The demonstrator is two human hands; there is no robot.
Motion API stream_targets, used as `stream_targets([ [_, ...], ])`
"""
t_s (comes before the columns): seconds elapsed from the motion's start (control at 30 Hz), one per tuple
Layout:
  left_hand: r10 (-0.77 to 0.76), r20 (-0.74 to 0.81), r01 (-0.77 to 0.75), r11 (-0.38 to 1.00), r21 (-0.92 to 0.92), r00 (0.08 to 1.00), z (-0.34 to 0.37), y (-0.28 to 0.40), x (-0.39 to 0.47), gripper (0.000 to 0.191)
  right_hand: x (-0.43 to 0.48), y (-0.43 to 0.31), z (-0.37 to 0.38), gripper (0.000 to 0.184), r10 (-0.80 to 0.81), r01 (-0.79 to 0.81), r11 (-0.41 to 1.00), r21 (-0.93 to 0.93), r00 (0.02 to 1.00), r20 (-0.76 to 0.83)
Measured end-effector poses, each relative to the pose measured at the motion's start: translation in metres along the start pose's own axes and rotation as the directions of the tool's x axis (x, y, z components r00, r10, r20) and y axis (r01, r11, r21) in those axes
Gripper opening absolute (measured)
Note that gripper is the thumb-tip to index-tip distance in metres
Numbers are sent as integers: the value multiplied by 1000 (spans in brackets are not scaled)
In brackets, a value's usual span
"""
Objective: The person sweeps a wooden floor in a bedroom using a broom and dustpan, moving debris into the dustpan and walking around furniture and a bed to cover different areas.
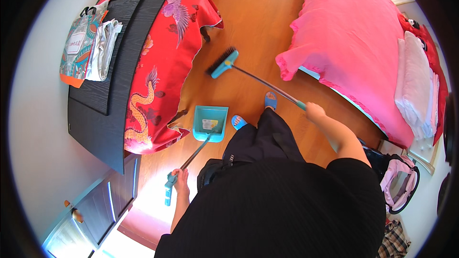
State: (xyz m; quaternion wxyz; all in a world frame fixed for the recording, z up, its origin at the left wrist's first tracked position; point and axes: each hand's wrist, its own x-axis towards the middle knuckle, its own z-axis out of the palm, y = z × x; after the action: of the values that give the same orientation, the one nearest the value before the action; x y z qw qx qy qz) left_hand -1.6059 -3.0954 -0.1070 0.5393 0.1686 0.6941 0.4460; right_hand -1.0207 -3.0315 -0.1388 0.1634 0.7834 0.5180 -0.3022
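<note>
My right hand (315, 111) grips the handle of a broom (225, 63) that reaches out ahead of me. Its teal head with dark bristles rests low over the wooden floor (247, 36), left of the pink bed. In my left hand (181, 179) is the upper handle of a long-handled teal dustpan (211, 114). The pan lies on the floor left of my feet, its mouth turned away from me. A label sits inside it, and a toothed edge runs along its rear. Broom head and dustpan are well apart.
To the left stands furniture covered by a red cloth (168, 89) with a dragon and a bird, under black boards (88, 114). A patterned bag (77, 62) lies on them. The bed with a pink cover (348, 28) flanks the right. A door (104, 204) is lower left.
</note>
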Motion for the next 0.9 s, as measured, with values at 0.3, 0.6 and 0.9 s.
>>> stream_targets([
  [0.3,-31,-18,32,999,21,999,2,2,7,18,-132,107,8,17,292,-284,956,-78,945,147],
  [0.6,-48,-15,48,998,33,999,8,5,9,15,-66,52,4,22,177,-207,934,292,976,125],
  [0.9,-28,-10,28,1000,6,1000,9,0,-5,15,-84,60,77,18,214,-315,841,440,941,264],
])
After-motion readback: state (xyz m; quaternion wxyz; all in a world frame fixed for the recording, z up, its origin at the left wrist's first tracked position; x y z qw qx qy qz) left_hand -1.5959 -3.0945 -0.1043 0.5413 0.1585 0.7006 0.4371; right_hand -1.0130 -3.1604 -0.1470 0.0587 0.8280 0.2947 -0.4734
